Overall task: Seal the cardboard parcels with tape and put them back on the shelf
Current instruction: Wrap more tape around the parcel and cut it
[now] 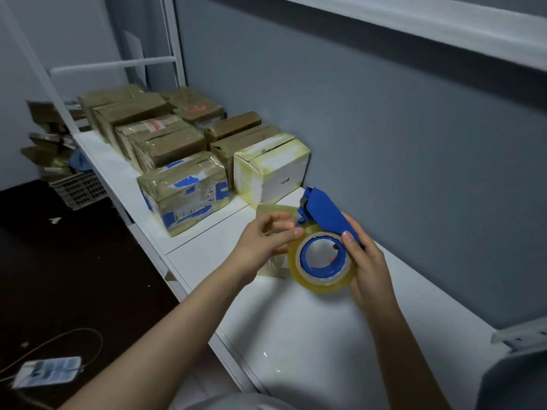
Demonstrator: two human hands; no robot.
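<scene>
My right hand [365, 263] grips a blue tape dispenser [324, 213] with a roll of clear yellowish tape [322, 281], held just above the white shelf [310, 335]. My left hand [263, 244] pinches the loose strip of tape [272, 211] pulled out from the roll, its fingertips near the cutter end. Several taped cardboard parcels stand in rows on the shelf further left; the nearest are a brown one with blue markings [185, 193] and a white one [270, 168].
A grey wall [384, 143] runs behind the shelf, and a white upper shelf [444, 28] hangs above. On the dark floor at left lie a phone with a cable [47, 371], a plastic crate [78, 190] and a pile of cardboard.
</scene>
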